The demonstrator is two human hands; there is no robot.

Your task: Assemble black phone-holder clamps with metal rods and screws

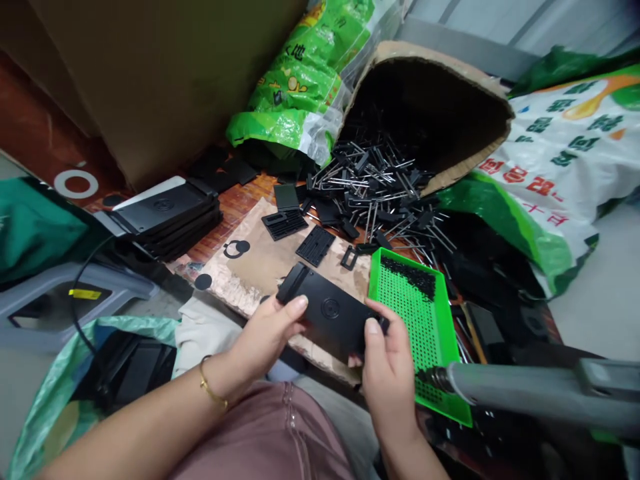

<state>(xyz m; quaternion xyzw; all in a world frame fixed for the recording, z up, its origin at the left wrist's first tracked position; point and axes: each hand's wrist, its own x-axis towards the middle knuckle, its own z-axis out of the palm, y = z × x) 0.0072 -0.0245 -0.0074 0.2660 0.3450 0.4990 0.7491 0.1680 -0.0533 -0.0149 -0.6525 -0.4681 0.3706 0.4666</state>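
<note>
Together, the left hand (267,337) and right hand (387,363) gripped a flat black plastic plate (327,317) by its opposite ends, fingers curled beneath and thumbs on top, over a torn brown cardboard sheet (260,267). A bright green perforated plastic tray (430,333) lay just right of the plate, while black pieces with metal pins (370,180) spilled from a large cardboard tube (430,100) farther away.

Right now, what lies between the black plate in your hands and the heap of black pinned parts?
Between the black plate and the heap, the head view shows a slotted black piece and a small black frame on cardboard.
</note>
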